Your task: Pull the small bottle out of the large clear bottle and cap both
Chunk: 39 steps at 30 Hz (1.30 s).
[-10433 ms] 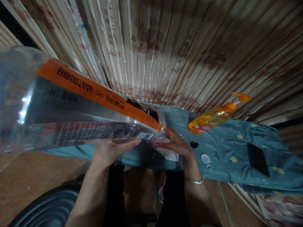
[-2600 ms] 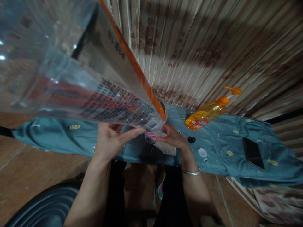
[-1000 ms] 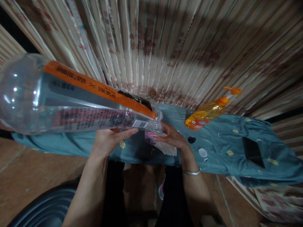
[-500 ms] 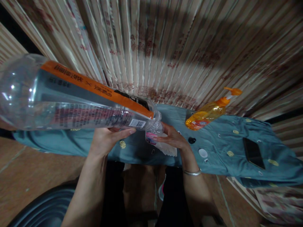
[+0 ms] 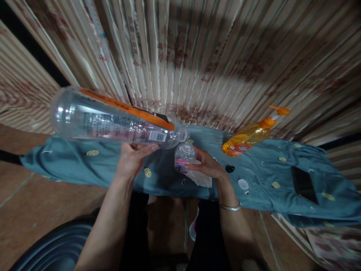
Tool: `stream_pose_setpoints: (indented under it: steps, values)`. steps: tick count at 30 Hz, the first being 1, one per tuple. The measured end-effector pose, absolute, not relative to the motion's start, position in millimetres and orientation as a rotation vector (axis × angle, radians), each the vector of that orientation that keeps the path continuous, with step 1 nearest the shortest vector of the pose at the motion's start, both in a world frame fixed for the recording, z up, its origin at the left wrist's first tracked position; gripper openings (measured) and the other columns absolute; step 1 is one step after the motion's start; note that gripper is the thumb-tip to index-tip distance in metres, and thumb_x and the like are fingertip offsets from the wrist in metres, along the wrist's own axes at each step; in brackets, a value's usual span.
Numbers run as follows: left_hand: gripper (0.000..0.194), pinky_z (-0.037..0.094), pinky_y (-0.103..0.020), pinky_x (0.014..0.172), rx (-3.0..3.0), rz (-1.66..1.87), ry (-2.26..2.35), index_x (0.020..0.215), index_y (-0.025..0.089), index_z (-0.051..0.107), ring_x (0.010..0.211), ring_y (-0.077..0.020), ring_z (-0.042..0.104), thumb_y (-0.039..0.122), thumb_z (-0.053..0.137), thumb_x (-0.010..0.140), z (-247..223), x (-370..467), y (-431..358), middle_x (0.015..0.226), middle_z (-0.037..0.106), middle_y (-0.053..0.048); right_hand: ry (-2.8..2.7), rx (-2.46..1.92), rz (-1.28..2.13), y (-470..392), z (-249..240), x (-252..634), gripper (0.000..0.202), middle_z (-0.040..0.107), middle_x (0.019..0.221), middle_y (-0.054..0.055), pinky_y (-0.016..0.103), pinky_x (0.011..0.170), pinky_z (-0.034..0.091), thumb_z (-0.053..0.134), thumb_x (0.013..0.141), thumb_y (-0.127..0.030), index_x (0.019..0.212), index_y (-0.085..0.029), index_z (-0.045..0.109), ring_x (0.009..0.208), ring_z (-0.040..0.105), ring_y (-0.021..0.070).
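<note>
My left hand (image 5: 131, 160) grips a large clear plastic bottle (image 5: 121, 120) with an orange and dark label, near its neck end. The bottle lies almost level in the air, its open mouth pointing right. Just below and right of that mouth, apart from it, stands a small clear bottle (image 5: 186, 152) with a pink label, uncapped and upright. My right hand (image 5: 205, 164) is closed round the small bottle's right side. A crumpled white tissue (image 5: 200, 178) lies under my right hand. I cannot make out liquid in either bottle.
An orange pump bottle (image 5: 245, 138) appears tilted on the teal cloth (image 5: 166, 173) to the right. Nearby are a black cap (image 5: 230, 168), a white cap (image 5: 243, 184) and a dark phone (image 5: 304, 184). A pleated curtain (image 5: 194, 75) hangs behind; a black ridged basin (image 5: 53, 244) sits lower left.
The large bottle's base has swung down and away, and its mouth has come off the small bottle's mouth. My right hand keeps its hold on the small bottle.
</note>
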State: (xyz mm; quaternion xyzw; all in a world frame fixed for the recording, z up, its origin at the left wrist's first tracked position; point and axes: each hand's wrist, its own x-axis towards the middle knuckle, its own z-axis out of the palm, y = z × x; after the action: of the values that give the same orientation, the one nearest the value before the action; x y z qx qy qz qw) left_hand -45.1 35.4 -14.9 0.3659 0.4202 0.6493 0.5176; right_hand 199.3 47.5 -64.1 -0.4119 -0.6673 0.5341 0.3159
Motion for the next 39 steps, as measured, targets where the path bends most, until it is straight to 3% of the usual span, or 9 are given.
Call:
stream_pose_setpoints:
  steps: [5, 9, 13, 19, 26, 32, 39]
  values:
    - [0.031, 0.063, -0.039, 0.083, 0.623, 1.513, 0.789, 0.071, 0.015, 0.070, 0.077, -0.0206, 0.075, 0.027, 0.092, 0.053, -28, -41, 46, 0.074, 0.077, -0.002, -1.756, -1.107, 1.408, 48, -63, 199, 0.062, 0.069, 0.123, 0.006, 0.049, 0.109, 0.044, 0.083, 0.071, -0.041, 0.125, -0.021, 0.061, 0.115, 0.063, 0.0270]
    - [0.019, 0.063, -0.035, 0.076, 0.376, 1.402, 0.672, 0.087, 0.017, 0.070, 0.085, -0.0228, 0.077, 0.034, 0.075, 0.079, -37, -36, 47, 0.084, 0.079, -0.005, -1.731, -1.120, 1.427, 47, -63, 198, 0.065, 0.069, 0.125, 0.007, 0.051, 0.110, 0.044, 0.084, 0.071, -0.042, 0.127, -0.022, 0.060, 0.117, 0.062, 0.0281]
    - [0.044, 0.061, -0.030, 0.076, 0.169, 1.258, 0.621, 0.111, 0.011, 0.066, 0.092, -0.0228, 0.075, 0.048, 0.047, 0.096, -44, -25, 46, 0.092, 0.078, -0.013, -1.716, -1.114, 1.421, 46, -65, 198, 0.068, 0.068, 0.126, 0.008, 0.052, 0.112, 0.041, 0.085, 0.070, -0.044, 0.129, -0.021, 0.059, 0.118, 0.062, 0.0292]
    - [0.068, 0.060, -0.027, 0.069, -0.027, 1.179, 0.466, 0.136, 0.005, 0.050, 0.095, -0.0236, 0.074, 0.059, 0.036, 0.096, -45, -9, 45, 0.102, 0.076, -0.019, -1.681, -1.102, 1.458, 45, -62, 195, 0.063, 0.071, 0.118, 0.009, 0.052, 0.108, 0.045, 0.084, 0.069, -0.045, 0.122, -0.018, 0.062, 0.113, 0.064, 0.0299]
    - [0.078, 0.059, -0.024, 0.073, -0.053, 1.159, 0.413, 0.139, 0.001, 0.046, 0.095, -0.0214, 0.075, 0.064, 0.038, 0.094, -57, -11, 49, 0.102, 0.075, -0.018, -1.677, -1.107, 1.453, 48, -62, 194, 0.059, 0.071, 0.119, 0.005, 0.047, 0.107, 0.046, 0.084, 0.069, -0.042, 0.122, -0.023, 0.063, 0.112, 0.065, 0.0263]
    - [0.071, 0.059, -0.027, 0.071, -0.068, 1.175, 0.445, 0.136, 0.008, 0.052, 0.097, -0.0234, 0.074, 0.064, 0.042, 0.093, -63, -12, 50, 0.102, 0.075, -0.016, -1.674, -1.114, 1.428, 49, -63, 194, 0.062, 0.071, 0.121, 0.004, 0.047, 0.108, 0.046, 0.085, 0.069, -0.043, 0.124, -0.025, 0.064, 0.113, 0.065, 0.0267]
    - [0.080, 0.061, -0.029, 0.068, -0.082, 1.186, 0.454, 0.135, 0.010, 0.051, 0.097, -0.0251, 0.074, 0.074, 0.036, 0.089, -62, -18, 44, 0.106, 0.074, -0.017, -1.663, -1.114, 1.465, 48, -61, 194, 0.063, 0.070, 0.121, 0.007, 0.050, 0.108, 0.046, 0.085, 0.068, -0.042, 0.123, -0.020, 0.062, 0.112, 0.065, 0.0275]
